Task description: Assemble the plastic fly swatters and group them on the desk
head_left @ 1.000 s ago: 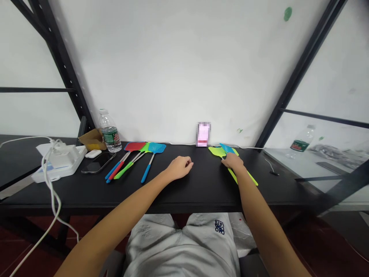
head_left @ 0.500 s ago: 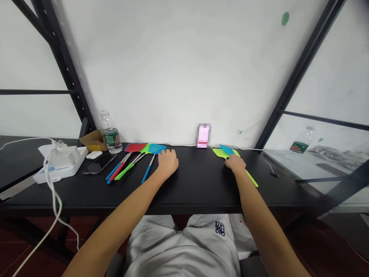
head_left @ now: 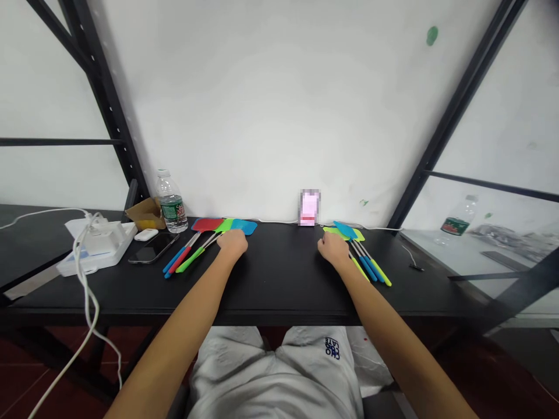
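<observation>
Left hand (head_left: 233, 243) covers a blue swatter (head_left: 250, 227), right hand (head_left: 333, 247) beside a yellow swatter (head_left: 360, 268) — can't tell either grip; best separate one at a time.

A plain white painted wall (head_left: 271, 116) stands behind a long black rectangular table (head_left: 279, 291). High on its right side sits a green oval smudge (head_left: 432, 35), with a fainter green mark (head_left: 364, 202) near the tabletop. 2 slanting black metal posts flank the wall: the left post (head_left: 109, 107), dotted with small pale spots, and the right post (head_left: 453, 116). Thin black horizontal bars (head_left: 493, 186) run outward from both. Below spreads a dark red floor (head_left: 26, 378) crossed by thin pale lines. Soft light brightens the wall's middle; the floor lies in shadow.
</observation>
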`<state>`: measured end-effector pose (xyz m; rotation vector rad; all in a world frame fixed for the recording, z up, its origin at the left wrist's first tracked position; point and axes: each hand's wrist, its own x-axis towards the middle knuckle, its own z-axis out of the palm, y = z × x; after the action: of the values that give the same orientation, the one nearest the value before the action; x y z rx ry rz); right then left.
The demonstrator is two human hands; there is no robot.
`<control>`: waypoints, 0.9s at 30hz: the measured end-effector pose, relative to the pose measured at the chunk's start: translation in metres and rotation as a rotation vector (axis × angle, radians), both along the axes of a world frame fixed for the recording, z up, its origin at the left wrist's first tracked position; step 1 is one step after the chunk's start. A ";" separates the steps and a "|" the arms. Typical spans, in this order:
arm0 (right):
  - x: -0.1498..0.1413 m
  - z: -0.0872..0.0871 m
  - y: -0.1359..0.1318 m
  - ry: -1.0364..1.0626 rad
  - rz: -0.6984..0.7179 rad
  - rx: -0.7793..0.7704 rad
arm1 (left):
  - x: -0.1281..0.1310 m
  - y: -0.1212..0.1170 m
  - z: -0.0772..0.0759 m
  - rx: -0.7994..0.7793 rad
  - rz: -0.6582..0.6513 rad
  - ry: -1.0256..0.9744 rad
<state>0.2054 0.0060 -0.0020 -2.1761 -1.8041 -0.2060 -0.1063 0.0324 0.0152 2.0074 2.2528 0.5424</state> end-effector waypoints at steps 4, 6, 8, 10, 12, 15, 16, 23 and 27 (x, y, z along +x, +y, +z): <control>-0.005 -0.003 0.000 -0.037 0.087 0.007 | 0.008 -0.005 0.001 -0.091 0.040 0.082; -0.008 -0.003 -0.001 -0.041 0.131 0.018 | 0.014 -0.009 0.003 -0.078 0.006 0.102; -0.013 -0.003 -0.003 -0.045 0.182 0.037 | 0.023 -0.015 0.003 -0.016 -0.052 0.135; -0.020 -0.004 -0.005 -0.053 0.224 0.068 | 0.033 -0.020 0.002 0.056 -0.143 0.166; -0.027 -0.006 -0.006 -0.063 0.246 0.096 | 0.044 -0.026 0.000 0.097 -0.226 0.174; -0.033 -0.010 -0.005 -0.053 0.262 0.109 | 0.058 -0.033 -0.006 0.151 -0.368 0.134; -0.034 -0.011 -0.005 -0.033 0.270 0.106 | 0.062 -0.035 -0.008 0.152 -0.413 0.098; -0.035 -0.013 -0.006 0.366 0.589 0.101 | 0.068 -0.040 -0.011 0.253 -0.563 -0.111; -0.049 -0.018 -0.009 0.730 0.776 0.080 | 0.073 -0.049 -0.007 0.327 -0.711 -0.214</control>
<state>0.1566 -0.0032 -0.0204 -1.1087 -1.9318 0.5924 -0.0330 -0.0166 0.0083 2.5384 1.2542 1.0067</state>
